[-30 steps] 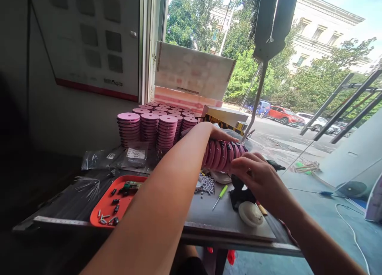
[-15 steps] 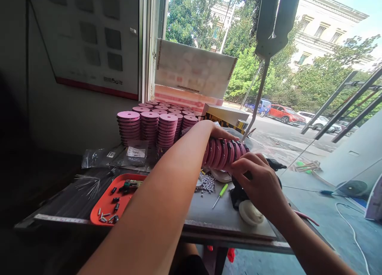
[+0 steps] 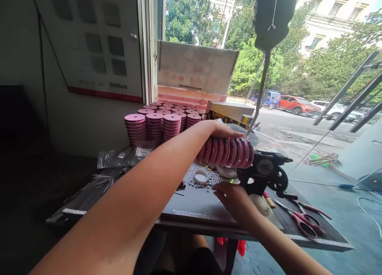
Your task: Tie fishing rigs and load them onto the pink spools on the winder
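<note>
A row of pink grooved discs (image 3: 227, 152) lies sideways at the black hand-cranked device (image 3: 264, 169). My left hand (image 3: 225, 130) is laid over the top of this row, gripping it, with some fingers hidden behind. Below the row, my right hand (image 3: 231, 193) hovers low over the table, its thumb and index finger slightly apart and nothing visible between them. Just left of those fingertips are small pale beads (image 3: 213, 179) around a white round lid (image 3: 201, 176). A green-handled screwdriver (image 3: 231, 181) is partly hidden by my right hand.
Stacks of pink discs (image 3: 135, 128) stand at the back left. Plastic bags (image 3: 111, 159) and thin wires (image 3: 103, 180) lie at the left. Scissors (image 3: 304, 223) are near the right edge, beside a whitish round object (image 3: 259, 205). A grey metal arm (image 3: 262, 80) rises behind.
My right hand has left the disc row and moved down and left to the beads. My left hand stays on the row. The view has shifted, and my left forearm now hides the orange tray.
</note>
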A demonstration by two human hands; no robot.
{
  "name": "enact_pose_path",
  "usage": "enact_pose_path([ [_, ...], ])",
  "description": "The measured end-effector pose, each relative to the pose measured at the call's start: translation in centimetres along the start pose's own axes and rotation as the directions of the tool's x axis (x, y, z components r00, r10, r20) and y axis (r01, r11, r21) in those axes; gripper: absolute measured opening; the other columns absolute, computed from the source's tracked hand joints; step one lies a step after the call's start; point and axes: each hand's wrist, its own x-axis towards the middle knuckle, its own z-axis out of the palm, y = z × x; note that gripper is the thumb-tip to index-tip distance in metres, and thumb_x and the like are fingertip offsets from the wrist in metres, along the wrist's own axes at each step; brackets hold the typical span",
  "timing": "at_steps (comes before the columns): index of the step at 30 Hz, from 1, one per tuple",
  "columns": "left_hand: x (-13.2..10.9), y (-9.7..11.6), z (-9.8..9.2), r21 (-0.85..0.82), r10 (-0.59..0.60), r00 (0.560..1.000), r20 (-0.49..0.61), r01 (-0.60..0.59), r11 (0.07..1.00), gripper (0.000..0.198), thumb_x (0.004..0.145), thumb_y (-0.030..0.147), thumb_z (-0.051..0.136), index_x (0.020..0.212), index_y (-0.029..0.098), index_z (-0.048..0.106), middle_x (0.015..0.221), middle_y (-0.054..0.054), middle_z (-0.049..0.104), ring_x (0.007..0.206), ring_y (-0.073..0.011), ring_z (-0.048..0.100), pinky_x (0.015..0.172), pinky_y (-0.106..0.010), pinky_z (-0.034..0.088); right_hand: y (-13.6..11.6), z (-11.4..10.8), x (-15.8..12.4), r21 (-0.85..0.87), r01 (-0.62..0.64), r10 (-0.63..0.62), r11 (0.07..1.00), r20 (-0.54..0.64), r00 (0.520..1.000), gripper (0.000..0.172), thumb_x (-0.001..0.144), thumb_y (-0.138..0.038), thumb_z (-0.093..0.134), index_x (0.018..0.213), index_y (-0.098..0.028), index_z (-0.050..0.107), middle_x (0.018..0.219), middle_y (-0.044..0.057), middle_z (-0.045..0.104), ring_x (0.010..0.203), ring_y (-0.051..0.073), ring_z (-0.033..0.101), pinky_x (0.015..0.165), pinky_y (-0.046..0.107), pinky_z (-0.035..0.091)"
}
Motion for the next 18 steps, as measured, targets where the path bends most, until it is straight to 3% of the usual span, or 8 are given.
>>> enact_pose_path([
  [2,-0.3,0.1,-0.3,0.037,0.009,1.0,-0.008,-0.008,0.999,0.075,0.071,0.069,0.034,0.122,0.015,0.049,0.118,-0.013,0.057,0.113,-0.0298,0.045,0.095,-0.038,0.035,-0.2,0.9,0.8,-0.033,-0.005,0.007,0.999,0.081,0.997,0.023,0.081,-0.013,0.047,0.09,-0.02,0.066,0.088,0.005,0.068,0.082,0.018,0.063,0.067,0.024,0.043],
  [7,-1.7,-0.1,-0.9,0.095,0.05,0.999,0.001,-0.05,0.994,0.063,0.079,0.061,0.028,0.116,0.017,0.054,0.113,-0.01,0.06,0.11,-0.0265,0.048,0.093,-0.035,0.034,-0.4,1.3,2.0,-0.093,0.091,-0.081,0.992,0.103,0.991,0.024,0.079,-0.008,0.043,0.078,-0.016,0.066,0.079,0.009,0.067,0.074,0.021,0.063,0.061,0.026,0.043],
  [12,-3.3,0.0,-0.3,0.132,0.093,0.996,-0.012,-0.09,0.987,0.053,0.086,0.048,0.025,0.11,0.011,0.056,0.115,-0.012,0.058,0.105,-0.0227,0.05,0.09,-0.031,0.035,-0.9,1.9,2.0,-0.082,0.121,-0.115,0.989,0.075,0.99,0.023,0.073,-0.001,0.046,0.073,-0.015,0.065,0.079,0.01,0.068,0.074,0.021,0.064,0.059,0.025,0.044],
  [15,-3.7,-0.3,0.2,0.122,0.106,0.993,-0.052,-0.099,0.988,0.053,0.087,0.048,0.022,0.109,0.012,0.054,0.119,-0.012,0.055,0.103,-0.0221,0.051,0.088,-0.031,0.037,-1.4,0.1,0.8,-0.036,0.129,-0.129,0.991,0.021,0.991,0.021,0.078,-0.006,0.046,0.079,-0.016,0.064,0.078,0.007,0.069,0.073,0.018,0.065,0.062,0.024,0.046],
  [17,-3.6,-0.5,0.4,0.103,0.122,0.991,-0.064,-0.115,0.988,0.054,0.086,0.05,0.022,0.108,0.012,0.054,0.118,-0.012,0.055,0.102,-0.0224,0.051,0.088,-0.032,0.037,-1.4,-2.5,-0.3,0.079,0.138,-0.132,0.987,-0.083,0.988,0.018,0.081,-0.012,0.046,0.083,-0.018,0.063,0.076,0.002,0.068,0.069,0.014,0.063,0.064,0.022,0.046],
  [18,-3.5,-0.6,0.4,0.09,0.129,0.99,-0.064,-0.123,0.988,0.055,0.086,0.051,0.022,0.107,0.012,0.055,0.118,-0.013,0.055,0.102,-0.0224,0.052,0.088,-0.032,0.037,-1.3,-4.1,-0.7,0.239,0.155,-0.111,0.959,-0.188,0.976,0.015,0.082,-0.017,0.047,0.082,-0.017,0.062,0.073,0.001,0.067,0.065,0.013,0.062,0.062,0.021,0.046],
])
